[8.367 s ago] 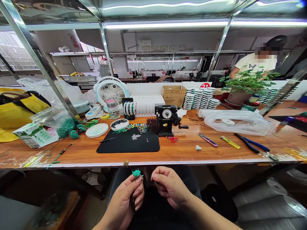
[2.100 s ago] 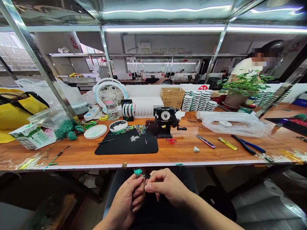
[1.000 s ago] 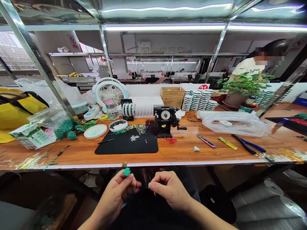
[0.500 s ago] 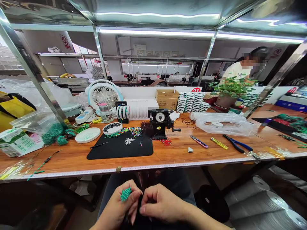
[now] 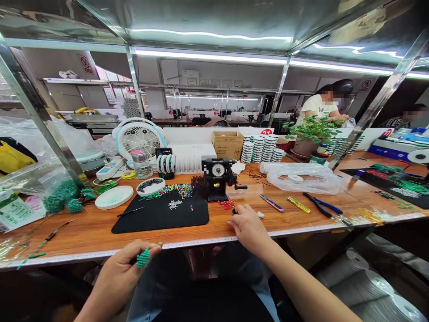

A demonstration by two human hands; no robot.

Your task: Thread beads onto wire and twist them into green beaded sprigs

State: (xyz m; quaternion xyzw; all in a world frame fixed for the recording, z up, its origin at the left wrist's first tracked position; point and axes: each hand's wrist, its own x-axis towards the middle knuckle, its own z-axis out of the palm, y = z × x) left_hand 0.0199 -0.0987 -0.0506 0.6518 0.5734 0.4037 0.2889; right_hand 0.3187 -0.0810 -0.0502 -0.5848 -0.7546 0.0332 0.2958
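Two hands well apart: left hand (image 5: 122, 273) pinches green beads (image 5: 143, 258), right hand (image 5: 248, 227) curls on table edge (image 5: 301, 231).

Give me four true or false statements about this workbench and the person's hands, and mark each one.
1. The left hand holds a green beaded piece. True.
2. The right hand rests on the black mat. False: it is at the front edge of the wooden table, to the right of the mat.
3. A potted green plant stands to the right of the cardboard box. True.
4. The blue-handled pliers lie on the mat. False: they lie on the table, well to the right of the mat.
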